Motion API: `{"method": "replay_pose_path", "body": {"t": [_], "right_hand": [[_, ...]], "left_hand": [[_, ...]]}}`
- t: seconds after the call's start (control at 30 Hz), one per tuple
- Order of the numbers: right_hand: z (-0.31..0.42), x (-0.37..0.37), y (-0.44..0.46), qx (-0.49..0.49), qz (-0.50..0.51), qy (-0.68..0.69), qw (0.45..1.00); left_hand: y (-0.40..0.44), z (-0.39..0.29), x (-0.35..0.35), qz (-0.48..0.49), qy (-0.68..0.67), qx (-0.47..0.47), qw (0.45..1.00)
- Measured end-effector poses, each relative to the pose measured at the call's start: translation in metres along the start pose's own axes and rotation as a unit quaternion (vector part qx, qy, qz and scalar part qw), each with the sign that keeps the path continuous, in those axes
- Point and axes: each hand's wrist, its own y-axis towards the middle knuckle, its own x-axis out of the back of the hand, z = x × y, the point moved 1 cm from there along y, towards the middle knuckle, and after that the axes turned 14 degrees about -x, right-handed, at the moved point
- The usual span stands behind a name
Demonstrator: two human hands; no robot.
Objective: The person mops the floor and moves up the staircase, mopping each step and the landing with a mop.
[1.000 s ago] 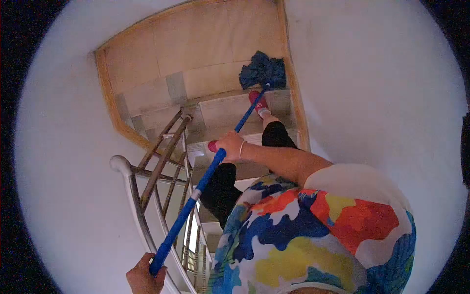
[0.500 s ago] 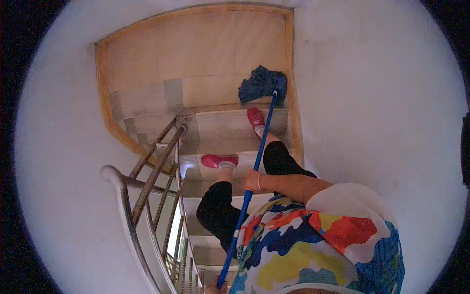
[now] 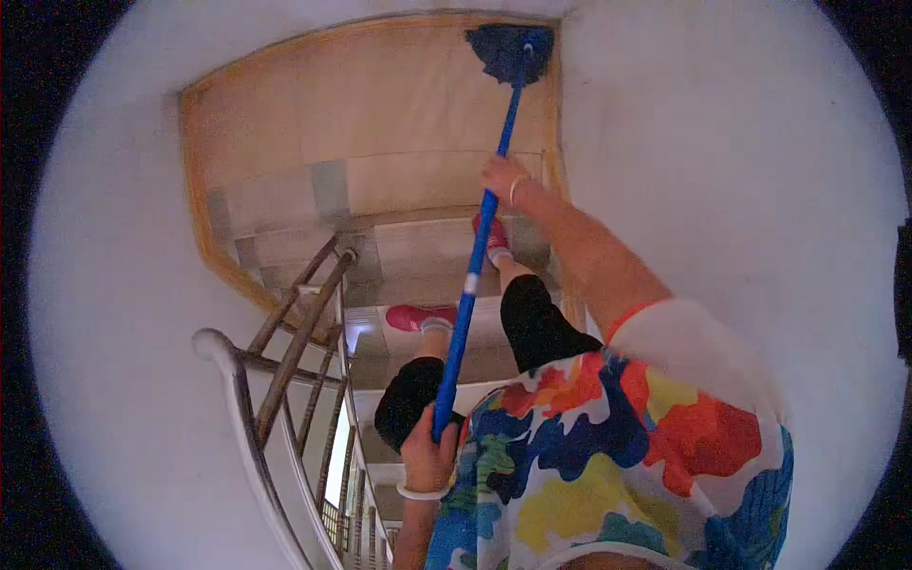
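A blue mop (image 3: pixel 465 318) slants away from me, its dark blue cloth head (image 3: pixel 494 57) spread on the tan landing (image 3: pixel 399 104) at the far right corner, near the wall. My right hand (image 3: pixel 503 180) is wrapped round the upper part of the pole, below the mop head, with the arm stretched out. Lower down, by my left knee, my left hand (image 3: pixel 429 454) grips the pole close to its near end. Both hands are closed. A band circles each wrist.
Red shoes (image 3: pixel 418 318) stand on separate stair steps (image 3: pixel 423 247) below the landing. A metal and brown handrail (image 3: pixel 233 370) runs down on the left. White walls (image 3: pixel 712 190) close in both sides, with a yellow-brown border (image 3: pixel 195 171) edging the landing.
The mop head has slid forward across the landing to its far edge. Both my hands have moved forward with the pole; the left one has come up into fuller view. The feet stay put.
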Motion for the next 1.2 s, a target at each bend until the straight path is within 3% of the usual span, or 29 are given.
{"method": "replay_pose_path", "body": {"t": [0.07, 0.13, 0.17, 0.2, 0.27, 0.33, 0.4, 0.43, 0.47, 0.53, 0.63, 0.67, 0.7, 0.77, 0.8, 0.83, 0.87, 0.93, 1.0, 1.07, 1.2], "right_hand": [[0.051, 0.006, -0.027, -0.033, 0.064, 0.025, 0.997], [0.110, 0.043, -0.064, 0.041, 0.141, -0.017, 0.989], [0.142, 0.031, -0.082, 0.081, 0.170, 0.038, 0.981], [0.174, 0.026, -0.104, 0.136, 0.156, 0.077, 0.975], [0.231, 0.057, -0.149, 0.123, 0.153, 0.259, 0.946], [0.289, 0.037, -0.190, 0.202, 0.077, 0.229, 0.949], [0.287, 0.030, -0.184, 0.210, 0.129, 0.240, 0.939], [0.283, 0.022, -0.183, 0.214, 0.177, 0.259, 0.925], [0.284, -0.001, -0.173, 0.203, 0.156, 0.197, 0.947], [0.226, 0.037, -0.144, 0.181, 0.199, 0.186, 0.945], [0.147, 0.063, -0.088, 0.150, 0.171, 0.097, 0.969], [0.116, 0.063, -0.074, 0.124, 0.118, 0.115, 0.978], [0.087, 0.044, -0.047, 0.061, 0.140, 0.068, 0.986], [0.002, 0.035, -0.017, -0.010, 0.045, 0.069, 0.997], [-0.020, 0.028, -0.007, -0.069, 0.009, 0.039, 0.997], [-0.028, 0.037, -0.002, -0.068, 0.007, 0.037, 0.997], [-0.032, 0.051, 0.000, -0.037, -0.017, 0.082, 0.996], [-0.019, 0.061, -0.002, 0.002, -0.042, 0.135, 0.990], [0.027, 0.063, -0.010, -0.009, 0.053, 0.158, 0.986], [0.063, 0.084, -0.036, 0.013, 0.052, 0.202, 0.978], [0.120, 0.112, -0.082, 0.052, 0.065, 0.207, 0.975]], "left_hand": [[-0.052, 0.045, 0.004, 0.004, 0.078, -0.032, 0.996], [-0.106, 0.024, 0.028, 0.002, 0.074, 0.022, 0.997], [-0.158, 0.051, 0.030, 0.015, 0.053, 0.092, 0.994], [-0.198, 0.059, 0.036, 0.033, 0.043, 0.163, 0.985], [-0.265, 0.064, 0.045, 0.067, 0.033, 0.288, 0.955], [-0.299, 0.065, 0.049, 0.089, 0.028, 0.358, 0.929], [-0.304, 0.063, 0.052, 0.101, 0.024, 0.378, 0.920], [-0.299, 0.065, 0.051, 0.104, 0.029, 0.375, 0.921], [-0.289, 0.065, 0.053, 0.106, 0.031, 0.369, 0.923], [-0.262, 0.064, 0.049, 0.104, 0.044, 0.347, 0.931], [-0.170, 0.044, 0.053, 0.086, 0.054, 0.289, 0.952], [-0.143, 0.040, 0.050, 0.032, 0.020, 0.222, 0.974], [-0.099, 0.028, 0.046, -0.023, -0.015, 0.152, 0.988], [-0.012, -0.042, 0.024, -0.006, 0.047, 0.050, 0.998], [-0.003, -0.048, 0.021, -0.007, 0.047, 0.047, 0.998], [0.002, -0.054, 0.018, -0.014, 0.081, -0.009, 0.997], [0.003, -0.060, 0.016, -0.022, 0.115, -0.059, 0.991], [-0.015, -0.076, 0.040, -0.026, 0.094, 0.014, 0.995], [-0.049, -0.089, 0.066, -0.019, 0.128, 0.039, 0.991], [-0.083, -0.118, 0.081, 0.014, 0.220, 0.065, 0.973], [-0.125, -0.173, 0.093, -0.089, 0.182, -0.030, 0.979]]}}
